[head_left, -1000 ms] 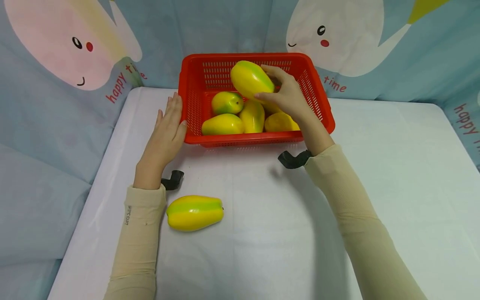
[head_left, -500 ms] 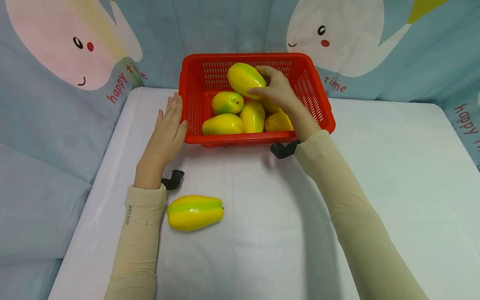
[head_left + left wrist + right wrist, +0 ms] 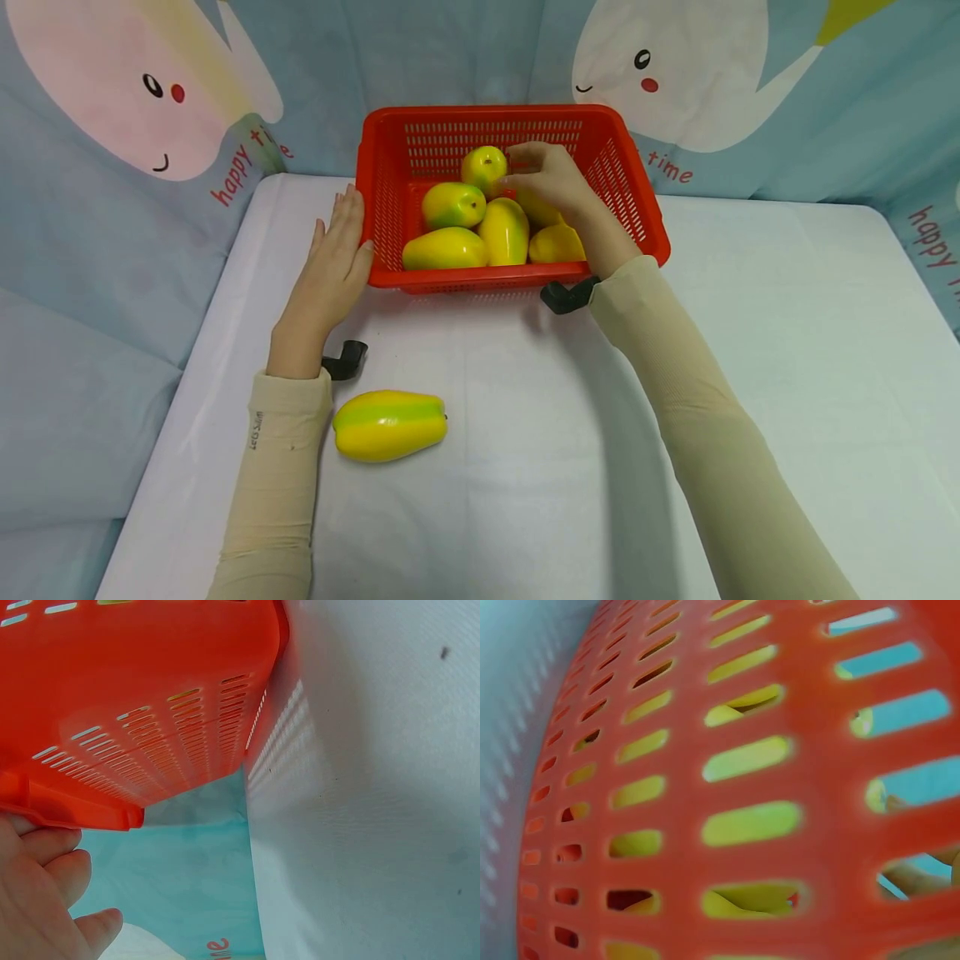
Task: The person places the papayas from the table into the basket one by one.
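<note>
In the head view a red slotted basket [image 3: 491, 278] holds several yellow-green papayas, among them one at the front left [image 3: 446, 249]. My right hand [image 3: 551, 179] reaches over the basket's right part. Its thumb and fingers are spread beside the rearmost papaya [image 3: 484, 167], which shows its end upward; whether a fingertip still touches it is hard to tell. My left hand [image 3: 326, 258] lies with straight fingers against the basket's left side. In the left wrist view its fingertips [image 3: 69, 871] are at the rim. Another papaya [image 3: 390, 426] lies on the table near the left forearm.
A white cloth covers the table [image 3: 525, 467]. Behind it hangs a blue curtain [image 3: 450, 50] with whale prints, close to the basket's back. Black camera mounts [image 3: 347, 360] stick out from both wrists. Basket slots fill most of the right wrist view.
The papaya in my right hand has gone left and down into the basket, then tipped end-up as the fingers loosened. My left hand and the papaya on the table stay put.
</note>
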Available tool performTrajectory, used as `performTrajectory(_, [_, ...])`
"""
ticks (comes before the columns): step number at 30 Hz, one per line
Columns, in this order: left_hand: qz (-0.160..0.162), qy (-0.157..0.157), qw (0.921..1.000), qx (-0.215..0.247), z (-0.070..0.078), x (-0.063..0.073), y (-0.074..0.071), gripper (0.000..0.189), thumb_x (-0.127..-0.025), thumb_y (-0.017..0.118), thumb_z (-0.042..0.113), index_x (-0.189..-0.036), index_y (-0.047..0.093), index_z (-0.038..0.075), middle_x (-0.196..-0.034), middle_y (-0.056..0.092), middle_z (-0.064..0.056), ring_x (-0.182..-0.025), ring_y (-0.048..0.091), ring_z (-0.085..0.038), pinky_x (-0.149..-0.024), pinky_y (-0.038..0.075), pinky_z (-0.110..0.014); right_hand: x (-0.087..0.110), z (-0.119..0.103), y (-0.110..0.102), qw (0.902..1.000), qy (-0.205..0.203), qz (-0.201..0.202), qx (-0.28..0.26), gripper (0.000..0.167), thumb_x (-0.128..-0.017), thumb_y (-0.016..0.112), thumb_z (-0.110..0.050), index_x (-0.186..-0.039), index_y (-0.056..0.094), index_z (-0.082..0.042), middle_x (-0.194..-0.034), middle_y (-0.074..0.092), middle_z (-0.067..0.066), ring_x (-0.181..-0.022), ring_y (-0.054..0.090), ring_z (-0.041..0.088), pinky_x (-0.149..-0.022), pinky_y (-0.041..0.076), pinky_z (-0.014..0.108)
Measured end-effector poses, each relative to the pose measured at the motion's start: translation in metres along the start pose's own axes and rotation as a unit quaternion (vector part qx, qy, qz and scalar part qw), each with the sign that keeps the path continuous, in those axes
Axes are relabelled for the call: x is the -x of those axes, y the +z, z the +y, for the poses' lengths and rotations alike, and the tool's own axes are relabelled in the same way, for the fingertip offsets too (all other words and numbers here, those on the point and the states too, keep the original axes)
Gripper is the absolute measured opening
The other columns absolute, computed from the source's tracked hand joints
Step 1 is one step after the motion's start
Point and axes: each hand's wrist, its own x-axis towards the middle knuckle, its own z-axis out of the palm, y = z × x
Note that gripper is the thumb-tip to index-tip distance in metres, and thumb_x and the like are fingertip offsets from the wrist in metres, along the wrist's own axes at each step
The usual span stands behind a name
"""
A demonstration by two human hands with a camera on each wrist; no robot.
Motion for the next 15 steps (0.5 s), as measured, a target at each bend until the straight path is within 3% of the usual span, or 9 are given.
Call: performTrajectory(15, [0.002, -0.006, 1.0, 0.002, 0.0015, 0.0008, -0.0006, 0.061, -0.099, 0.032, 0.025, -0.151, 0.007, 0.007, -0.158, 0.004, -0.003, -0.144, -0.001, -0.015, -0.114, -0.004, -0.043, 0.0072, -0.0021, -0.0007, 0.9993, -0.005, 0.006, -0.037, 0.053, -0.089, 0.064, -0.017, -0.138, 0.047, -0.005, -0.139, 0.048, 0.008, -0.125, 0.046, 0.019, -0.102, 0.038, 0.026])
